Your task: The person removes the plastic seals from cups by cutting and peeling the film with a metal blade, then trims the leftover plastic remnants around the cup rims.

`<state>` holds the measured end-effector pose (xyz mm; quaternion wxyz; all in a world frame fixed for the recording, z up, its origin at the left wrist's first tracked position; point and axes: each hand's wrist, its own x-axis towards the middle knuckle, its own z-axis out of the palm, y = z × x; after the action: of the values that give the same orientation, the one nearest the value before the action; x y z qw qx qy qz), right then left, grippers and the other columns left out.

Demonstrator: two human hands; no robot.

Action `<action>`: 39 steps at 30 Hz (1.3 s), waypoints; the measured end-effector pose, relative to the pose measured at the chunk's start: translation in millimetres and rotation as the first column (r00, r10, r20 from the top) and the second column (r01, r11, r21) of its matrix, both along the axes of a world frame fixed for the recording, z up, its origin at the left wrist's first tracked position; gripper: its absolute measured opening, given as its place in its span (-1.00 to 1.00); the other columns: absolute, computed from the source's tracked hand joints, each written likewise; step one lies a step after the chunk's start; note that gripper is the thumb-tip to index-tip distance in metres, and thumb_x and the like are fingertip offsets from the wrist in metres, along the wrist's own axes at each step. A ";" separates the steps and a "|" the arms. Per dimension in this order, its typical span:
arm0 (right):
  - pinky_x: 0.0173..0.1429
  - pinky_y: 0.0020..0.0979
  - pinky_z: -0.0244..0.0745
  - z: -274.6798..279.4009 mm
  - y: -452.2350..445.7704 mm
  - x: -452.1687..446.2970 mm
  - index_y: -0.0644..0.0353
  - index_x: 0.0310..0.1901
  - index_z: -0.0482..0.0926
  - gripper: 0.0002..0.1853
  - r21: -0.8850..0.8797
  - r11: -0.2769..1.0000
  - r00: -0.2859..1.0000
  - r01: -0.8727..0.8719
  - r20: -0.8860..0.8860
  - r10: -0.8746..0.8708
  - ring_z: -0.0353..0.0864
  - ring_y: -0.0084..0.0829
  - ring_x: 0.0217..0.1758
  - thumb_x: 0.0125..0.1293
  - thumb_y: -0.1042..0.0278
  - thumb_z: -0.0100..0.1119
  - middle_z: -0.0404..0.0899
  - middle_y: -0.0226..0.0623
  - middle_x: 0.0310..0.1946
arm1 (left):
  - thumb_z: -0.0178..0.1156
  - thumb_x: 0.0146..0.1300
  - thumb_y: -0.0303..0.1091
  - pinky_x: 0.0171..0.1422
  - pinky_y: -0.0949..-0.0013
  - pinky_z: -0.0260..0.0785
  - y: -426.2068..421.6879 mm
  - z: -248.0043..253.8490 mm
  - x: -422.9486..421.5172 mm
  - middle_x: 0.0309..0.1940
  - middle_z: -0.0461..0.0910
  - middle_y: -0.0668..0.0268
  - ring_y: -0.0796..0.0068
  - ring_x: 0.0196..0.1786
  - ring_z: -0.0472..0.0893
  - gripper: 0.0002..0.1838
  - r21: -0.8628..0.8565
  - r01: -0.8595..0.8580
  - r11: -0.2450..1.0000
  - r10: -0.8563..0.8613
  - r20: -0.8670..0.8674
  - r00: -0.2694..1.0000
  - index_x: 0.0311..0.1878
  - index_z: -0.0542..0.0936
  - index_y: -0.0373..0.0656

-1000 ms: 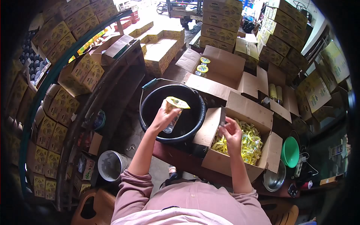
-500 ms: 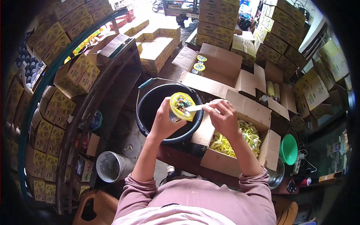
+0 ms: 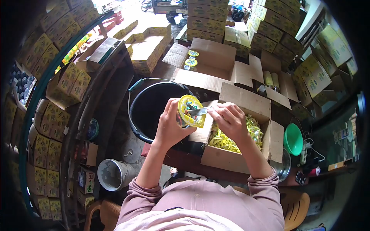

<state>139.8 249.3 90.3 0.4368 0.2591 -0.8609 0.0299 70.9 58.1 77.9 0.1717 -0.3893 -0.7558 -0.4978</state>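
Observation:
My left hand (image 3: 168, 122) is wrapped round a clear plastic cup (image 3: 180, 120) with a yellow-rimmed printed lid film (image 3: 193, 104), tilted toward me. Between the fingers of my right hand (image 3: 230, 118) is a knife (image 3: 200, 111), its flat blade reaching over the lid. The blade's tip rests at the middle of the film; whether it cuts through, I cannot tell. Both hands are above the gap between a black bucket (image 3: 143, 109) and an open carton (image 3: 246, 101). Yellow plastic strips (image 3: 223, 143) fill that carton's bottom, below my right hand.
Behind stands another open carton (image 3: 218, 63) with several yellow-lidded cups (image 3: 191, 62). A green bowl (image 3: 293, 139) is at the right, a grey pail (image 3: 111, 175) at lower left. Stacked yellow boxes (image 3: 206, 17) rise at the back; a wooden rack (image 3: 115, 73) runs along the left.
The view has shifted, so the surroundings sit further left and slightly higher. The knife has turned a little, its blade now looking darker, and the cup's lid is turned more sideways.

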 end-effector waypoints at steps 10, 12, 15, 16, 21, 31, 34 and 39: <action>-0.20 -0.42 0.50 -5.7 11.3 32.5 0.22 -0.27 0.59 -0.71 -0.021 0.995 0.995 0.095 0.000 -0.095 0.54 -0.43 -0.30 -0.14 0.49 0.21 0.52 -0.36 -0.40 | 0.38 -0.25 -0.45 -0.12 0.29 0.40 28.2 -17.6 12.9 -0.28 0.44 0.12 0.14 -0.21 0.53 -0.44 0.099 0.173 0.980 -0.188 0.178 0.966 -0.13 0.35 -0.29; -0.22 -0.44 0.48 -6.4 12.9 36.4 0.23 -0.24 0.58 -0.69 -0.010 0.995 0.995 0.100 -0.008 -0.101 0.52 -0.46 -0.32 -0.13 0.47 0.20 0.51 -0.37 -0.41 | 0.38 -0.25 -0.45 -0.12 0.30 0.40 33.3 -15.4 16.9 -0.28 0.44 0.12 0.15 -0.21 0.53 -0.43 0.080 0.219 0.972 -0.230 0.160 0.960 -0.11 0.35 -0.30; -0.26 -0.46 0.47 -8.1 12.1 42.6 0.25 -0.18 0.57 -0.64 -0.015 0.993 0.993 0.120 -0.012 -0.121 0.50 -0.49 -0.38 -0.14 0.48 0.20 0.47 -0.40 -0.48 | 0.37 -0.26 -0.44 -0.12 0.30 0.40 40.4 -16.7 23.3 -0.27 0.45 0.10 0.14 -0.19 0.53 -0.41 0.080 0.259 0.962 -0.271 0.214 0.939 -0.09 0.35 -0.31; -0.28 -0.46 0.47 -9.0 12.5 45.8 0.25 -0.15 0.56 -0.61 -0.023 0.990 0.990 0.141 0.004 -0.141 0.49 -0.51 -0.41 -0.13 0.48 0.20 0.45 -0.41 -0.51 | 0.37 -0.27 -0.44 -0.12 0.30 0.40 42.0 -18.0 24.5 -0.26 0.46 0.10 0.14 -0.20 0.53 -0.40 0.075 0.254 0.964 -0.264 0.215 0.940 -0.09 0.36 -0.32; -0.38 -0.44 0.44 -14.0 14.1 47.7 0.30 0.08 0.44 -0.42 -0.056 0.988 0.988 0.147 -0.048 -0.149 0.44 -0.52 -0.51 -0.12 0.51 0.21 0.38 -0.43 -0.59 | 0.37 -0.28 -0.43 -0.08 0.31 0.40 44.0 -25.2 25.6 -0.24 0.48 0.08 0.16 -0.17 0.54 -0.37 0.067 0.299 0.952 -0.305 0.266 0.914 -0.05 0.35 -0.33; -0.39 -0.44 0.44 -23.3 18.2 46.0 0.34 0.12 0.39 -0.37 -0.140 0.983 0.991 0.118 -0.046 -0.126 0.44 -0.49 -0.52 -0.13 0.61 0.18 0.38 -0.38 -0.61 | 0.31 -0.17 -0.48 -0.03 0.45 0.37 42.5 -26.1 23.5 -0.21 0.51 0.26 0.50 -0.16 0.52 -0.46 0.232 0.552 0.801 -0.587 0.489 0.645 -0.03 0.39 -0.31; -0.39 -0.43 0.45 -25.4 23.7 52.0 0.34 0.12 0.39 -0.37 -0.135 0.981 0.988 0.139 -0.046 -0.146 0.45 -0.47 -0.52 -0.14 0.66 0.16 0.41 -0.37 -0.59 | 0.31 -0.11 -0.48 -0.01 0.48 0.36 46.8 -30.9 23.1 -0.19 0.51 0.31 0.58 -0.14 0.49 -0.48 0.255 0.648 0.718 -0.664 0.530 0.527 -0.01 0.39 -0.29; -0.40 -0.39 0.45 -26.4 36.1 71.3 0.33 0.10 0.41 -0.38 -0.162 0.966 0.975 0.203 -0.059 -0.215 0.46 -0.45 -0.53 -0.15 0.69 0.15 0.44 -0.34 -0.57 | 0.33 -0.08 -0.42 -0.02 0.49 0.36 65.9 -36.5 37.2 -0.17 0.50 0.29 0.60 -0.15 0.48 -0.45 0.291 0.709 0.643 -0.699 0.601 0.388 0.02 0.37 -0.27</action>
<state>211.0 285.5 63.9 0.4887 0.1331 -0.8613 0.0405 108.1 123.9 41.4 -0.3398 -0.4670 -0.5296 -0.6213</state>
